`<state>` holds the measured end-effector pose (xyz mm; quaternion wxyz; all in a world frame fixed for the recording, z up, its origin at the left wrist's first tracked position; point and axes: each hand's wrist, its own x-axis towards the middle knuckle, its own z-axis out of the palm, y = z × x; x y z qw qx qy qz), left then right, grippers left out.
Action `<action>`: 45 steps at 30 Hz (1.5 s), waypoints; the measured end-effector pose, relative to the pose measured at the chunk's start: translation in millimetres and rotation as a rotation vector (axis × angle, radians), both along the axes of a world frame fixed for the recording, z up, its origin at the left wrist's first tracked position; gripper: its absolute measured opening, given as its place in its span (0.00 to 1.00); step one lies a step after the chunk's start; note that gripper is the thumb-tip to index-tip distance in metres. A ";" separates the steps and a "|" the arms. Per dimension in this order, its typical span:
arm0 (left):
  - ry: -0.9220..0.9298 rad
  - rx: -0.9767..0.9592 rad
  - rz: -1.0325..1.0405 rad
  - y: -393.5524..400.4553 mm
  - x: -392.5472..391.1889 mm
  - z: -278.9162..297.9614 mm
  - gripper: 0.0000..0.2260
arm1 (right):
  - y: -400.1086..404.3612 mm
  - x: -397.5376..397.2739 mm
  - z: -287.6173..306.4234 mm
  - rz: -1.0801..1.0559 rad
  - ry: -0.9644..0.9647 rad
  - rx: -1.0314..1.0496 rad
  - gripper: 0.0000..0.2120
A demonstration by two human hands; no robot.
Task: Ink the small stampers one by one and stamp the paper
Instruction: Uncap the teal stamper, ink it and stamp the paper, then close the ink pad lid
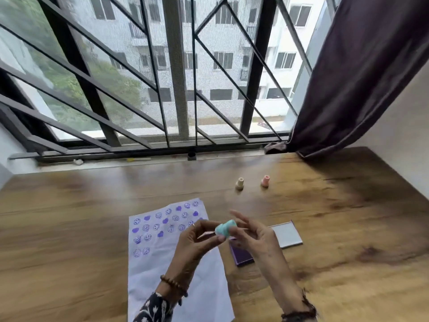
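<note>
A small teal stamper (225, 229) is held in the air between both hands, above the right edge of the paper. My left hand (197, 238) pinches its lower end and my right hand (253, 235) touches its upper end with fingers spread. The white paper (162, 270) lies on the table, its upper part covered with purple smiley and heart prints. A purple ink pad (242, 255) lies open just right of the paper, partly hidden by my right hand, with its lid (287, 234) beside it. A cream stamper (239, 183) and a pink stamper (265, 181) stand farther back.
The wooden table (81, 217) stretches wide on both sides. A barred window with a sill (139, 159) runs along the far edge. A dark curtain (362, 77) hangs at the back right corner.
</note>
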<state>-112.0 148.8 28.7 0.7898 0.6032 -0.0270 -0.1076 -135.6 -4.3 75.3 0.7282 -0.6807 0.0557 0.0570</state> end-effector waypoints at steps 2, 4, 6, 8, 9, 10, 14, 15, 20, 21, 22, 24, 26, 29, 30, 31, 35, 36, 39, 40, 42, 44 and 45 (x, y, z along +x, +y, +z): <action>0.009 0.028 0.045 -10.8 7.2 -3.9 0.11 | -6.8 9.0 -10.8 -0.028 0.056 0.059 0.16; 0.047 0.086 0.087 -19.3 17.3 -9.6 0.13 | -13.5 19.3 -20.1 -0.036 0.105 0.099 0.09; 0.039 0.181 0.083 -24.5 30.6 -13.4 0.13 | -19.6 32.7 -30.3 -0.049 0.133 0.113 0.09; -0.012 0.291 0.033 -26.8 47.8 -17.9 0.10 | -22.6 48.3 -37.8 -0.064 0.128 0.108 0.09; -0.042 0.356 0.004 -27.1 56.9 -20.8 0.09 | -22.5 56.9 -41.7 -0.058 0.118 0.083 0.10; -0.067 0.425 -0.017 -27.6 65.9 -24.6 0.08 | -21.5 65.4 -45.5 -0.040 0.105 0.047 0.10; -0.183 0.699 0.077 -32.4 105.1 -40.1 0.07 | -15.3 101.6 -58.4 0.048 0.063 -0.108 0.14; -0.231 0.786 0.119 -33.9 116.3 -42.8 0.07 | -14.3 111.9 -59.7 0.057 0.058 -0.137 0.16; -0.278 1.165 0.273 -37.7 161.4 -56.3 0.13 | -5.6 155.4 -65.5 0.073 0.093 -0.106 0.17; -0.261 1.220 0.279 -38.2 165.3 -59.3 0.13 | -3.1 160.4 -68.5 0.078 0.089 -0.130 0.17; -0.247 1.263 0.281 -38.4 168.1 -62.0 0.14 | -0.5 164.4 -71.4 0.080 0.089 -0.157 0.18; -0.237 1.316 0.272 -37.6 170.2 -64.7 0.14 | 4.0 167.6 -74.9 0.079 0.088 -0.180 0.20; -0.250 1.345 0.243 -35.5 168.0 -63.6 0.15 | 6.4 166.6 -75.8 0.071 0.076 -0.203 0.20; -0.246 1.296 0.274 -30.7 150.3 -59.8 0.21 | 1.7 153.3 -71.8 0.042 0.055 -0.305 0.17; -0.258 1.249 0.303 -30.1 139.0 -57.5 0.22 | -2.5 144.9 -70.8 0.020 0.042 -0.342 0.15; -0.301 1.209 0.319 -30.8 125.6 -55.5 0.21 | -7.4 135.5 -69.6 -0.012 0.030 -0.363 0.13; -0.542 1.165 0.252 -50.9 64.4 -50.8 0.18 | -34.5 90.0 -65.6 -0.214 0.039 -0.380 0.10; -0.586 1.172 0.200 -59.9 52.4 -50.2 0.19 | -43.2 78.8 -65.2 -0.272 0.040 -0.414 0.09; -0.627 1.235 -0.089 -93.3 32.0 -51.4 0.27 | -70.6 46.9 -69.1 -0.477 0.041 -0.553 0.08; -0.601 1.266 -0.179 -104.0 30.6 -52.3 0.30 | -79.2 38.1 -71.8 -0.554 0.054 -0.607 0.08; -0.562 1.314 -0.270 -122.5 33.3 -55.7 0.33 | -92.8 24.8 -78.6 -0.668 0.110 -0.696 0.09; -0.539 1.353 -0.320 -137.0 36.9 -57.1 0.34 | -101.6 17.7 -85.6 -0.688 0.181 -0.755 0.13; -0.525 1.381 -0.354 -141.9 38.7 -57.5 0.35 | -104.0 15.5 -89.0 -0.668 0.203 -0.774 0.15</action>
